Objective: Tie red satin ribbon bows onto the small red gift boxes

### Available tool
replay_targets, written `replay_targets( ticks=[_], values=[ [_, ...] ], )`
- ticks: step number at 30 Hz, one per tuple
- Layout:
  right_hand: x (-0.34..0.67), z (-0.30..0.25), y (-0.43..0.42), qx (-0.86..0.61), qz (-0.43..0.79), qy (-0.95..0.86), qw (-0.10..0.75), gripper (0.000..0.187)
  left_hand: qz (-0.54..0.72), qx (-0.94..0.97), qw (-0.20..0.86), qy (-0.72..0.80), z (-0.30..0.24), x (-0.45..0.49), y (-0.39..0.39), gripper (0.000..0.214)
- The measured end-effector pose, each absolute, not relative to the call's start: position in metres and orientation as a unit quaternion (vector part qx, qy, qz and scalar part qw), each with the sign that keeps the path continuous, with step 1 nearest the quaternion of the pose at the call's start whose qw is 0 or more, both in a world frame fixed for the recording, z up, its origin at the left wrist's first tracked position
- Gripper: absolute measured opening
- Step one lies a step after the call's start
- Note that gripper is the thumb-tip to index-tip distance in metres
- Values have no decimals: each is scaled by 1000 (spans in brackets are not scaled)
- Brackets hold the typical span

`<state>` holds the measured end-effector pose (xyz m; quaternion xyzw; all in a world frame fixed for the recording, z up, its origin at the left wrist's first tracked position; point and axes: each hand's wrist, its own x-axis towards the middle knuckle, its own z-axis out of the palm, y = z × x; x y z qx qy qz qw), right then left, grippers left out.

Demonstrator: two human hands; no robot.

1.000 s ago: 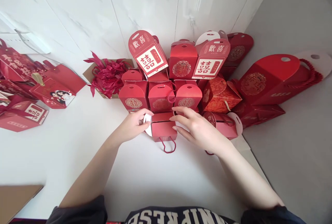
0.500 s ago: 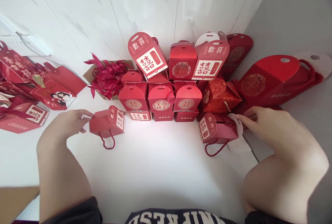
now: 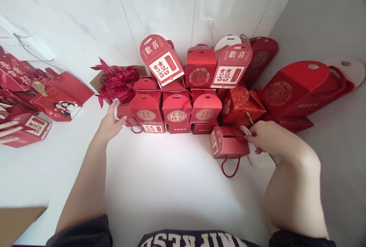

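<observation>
Currently, in the head view, the stack (image 3: 176, 113) of red boxes stands on the white counter (image 3: 177, 190), and both hands work at its sides. Left of the stack, the left hand (image 3: 113, 121) is at the outer end of the left box (image 3: 127, 113), thumb and fingers spread against it; whether they grasp it or only press, I cannot tell. That box sits just beside the stack, its cord loop (image 3: 136, 129) hanging toward the person. Just off the stack's front right corner lies the right box (image 3: 231, 147), cord loop facing the person, and the right hand (image 3: 260, 138) has its fingers pinched on the white flap (image 3: 248, 140) at its far end from the stack. On top of the stack, a tilted box (image 3: 164, 64) bears white-framed lettering. Ribbons (image 3: 120, 83) lie in a carton behind the left box, left of the stack. Right of the stack are the orange box (image 3: 243, 106) and, farther out, a big box (image 3: 294, 90). Well left of the stack, another person's hand (image 3: 8, 132) overlaps a ribboned box (image 3: 30, 134).
</observation>
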<state>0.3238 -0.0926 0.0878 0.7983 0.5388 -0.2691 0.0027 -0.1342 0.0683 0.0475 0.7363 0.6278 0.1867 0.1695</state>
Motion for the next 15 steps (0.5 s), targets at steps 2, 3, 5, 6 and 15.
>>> replay_targets(
  ticks=[2, 3, 5, 6, 15],
  values=[
    [305, 86, -91, 741, -339, 578, -39, 31, 209, 689, 54, 692, 59, -131, 59, 83],
    [294, 85, -91, 715, -366, 593, -59, 37, 222, 662, -1, 716, 66, -128, 52, 79],
    [269, 81, -88, 672, -389, 623, -95, 47, 241, 692, -36, 679, 83, -116, 33, 67],
    [256, 78, -86, 650, -401, 635, -115, 48, 250, 712, -43, 655, 91, -107, 22, 56],
    [207, 62, -81, 635, -235, 705, -213, 36, 96, 874, 201, 431, 87, -23, -38, 44]
  ],
)
